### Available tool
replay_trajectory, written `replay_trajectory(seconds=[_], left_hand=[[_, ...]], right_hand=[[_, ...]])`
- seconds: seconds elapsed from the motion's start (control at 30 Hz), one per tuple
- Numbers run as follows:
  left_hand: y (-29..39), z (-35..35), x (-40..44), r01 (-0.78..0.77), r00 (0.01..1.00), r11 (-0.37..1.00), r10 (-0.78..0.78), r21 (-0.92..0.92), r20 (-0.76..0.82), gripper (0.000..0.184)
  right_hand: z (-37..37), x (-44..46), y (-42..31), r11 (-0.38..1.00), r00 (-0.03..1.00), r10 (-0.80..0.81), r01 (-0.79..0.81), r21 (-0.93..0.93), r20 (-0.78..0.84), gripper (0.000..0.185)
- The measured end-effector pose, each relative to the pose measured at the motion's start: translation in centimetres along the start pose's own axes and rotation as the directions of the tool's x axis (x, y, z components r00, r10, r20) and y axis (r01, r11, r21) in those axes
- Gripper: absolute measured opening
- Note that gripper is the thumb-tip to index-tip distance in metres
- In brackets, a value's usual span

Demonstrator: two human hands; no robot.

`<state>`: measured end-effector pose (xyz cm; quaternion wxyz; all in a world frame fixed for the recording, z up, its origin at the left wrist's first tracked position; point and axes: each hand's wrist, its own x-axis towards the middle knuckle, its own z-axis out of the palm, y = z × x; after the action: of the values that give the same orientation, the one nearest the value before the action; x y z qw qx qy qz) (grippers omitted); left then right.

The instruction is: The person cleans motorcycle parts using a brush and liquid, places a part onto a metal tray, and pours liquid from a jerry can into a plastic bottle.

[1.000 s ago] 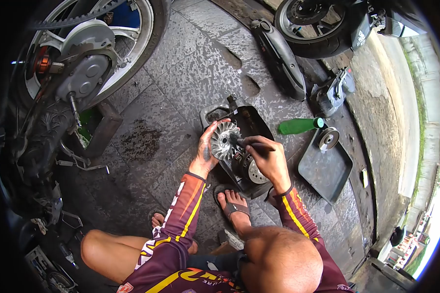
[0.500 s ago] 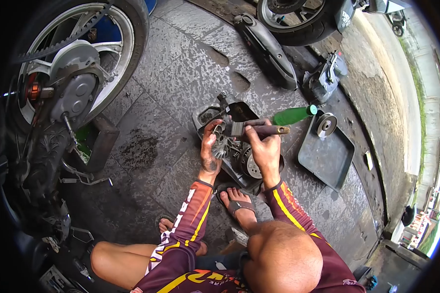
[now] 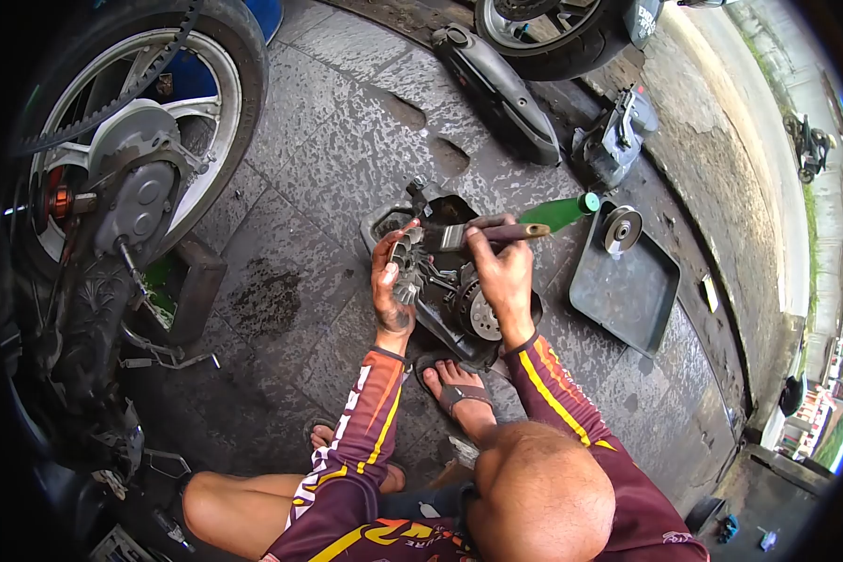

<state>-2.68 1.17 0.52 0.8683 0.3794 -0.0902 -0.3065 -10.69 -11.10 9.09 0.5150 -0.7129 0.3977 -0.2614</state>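
Note:
My left hand (image 3: 391,286) is closed round a finned metal pulley half (image 3: 410,267), its ribbed side turned to the right. In my right hand (image 3: 504,276) is a paintbrush (image 3: 510,232), gripped by its dark handle. The brush's bristle end points left toward the pulley half, with a small gap between them. Below both hands lies a dark tray (image 3: 440,330) with greasy metal parts. One of these is a round drum with holes (image 3: 484,318), just beneath my right wrist.
A green bottle (image 3: 562,214) lies behind my right hand. Right of it, a grey tray (image 3: 623,304) holds a round metal pulley (image 3: 620,230). A motorcycle rear wheel (image 3: 239,122) stands at left. A long black cover (image 3: 496,94) and an air-filter-like box (image 3: 615,140) lie farther back.
My left hand and the pulley half have shifted slightly left and turned. The brush, in my right hand, is now a little farther from the pulley half. The whole view has shifted slightly.

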Motion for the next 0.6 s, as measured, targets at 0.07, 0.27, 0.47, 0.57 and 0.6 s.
replay_trajectory(seconds=[0.07, 0.27, 0.47, 0.57, 0.6], left_hand=[[-0.4, -0.1, 0.1, -0.018, 1.000, 1.000, 0.018, -0.022, 0.006, 0.060], [0.5, 0.5, 0.0, 0.017, 1.000, 0.989, -0.014, -0.149, 0.018, 0.068], [0.3, 0.3, 0.0, 0.017, 0.999, 0.981, -0.024, -0.191, -0.036, 0.069], [0.4, 0.3, 0.2, 0.029, 0.999, 0.980, -0.031, -0.196, -0.009, 0.068], [0.3, 0.3, 0.5, 0.016, 0.999, 0.971, -0.023, -0.238, -0.024, 0.067]], right_hand=[[0.8, -0.8, 0.7, 0.992, 0.978, -0.045, 0.067, -0.105, 0.203, 0.015], [0.2, 0.6, 1.0, 0.995, 0.993, 0.104, -0.104, 0.007, -0.058, 0.018], [0.3, 0.4, 0.6, 0.997, 0.998, 0.061, -0.060, 0.038, -0.023, 0.021], [0.7, -0.1, 3.0, 0.993, 0.998, 0.050, -0.046, -0.113, 0.033, 0.019], [0.9, -0.7, 2.3, 0.999, 0.994, 0.042, -0.039, -0.031, 0.103, 0.020]])
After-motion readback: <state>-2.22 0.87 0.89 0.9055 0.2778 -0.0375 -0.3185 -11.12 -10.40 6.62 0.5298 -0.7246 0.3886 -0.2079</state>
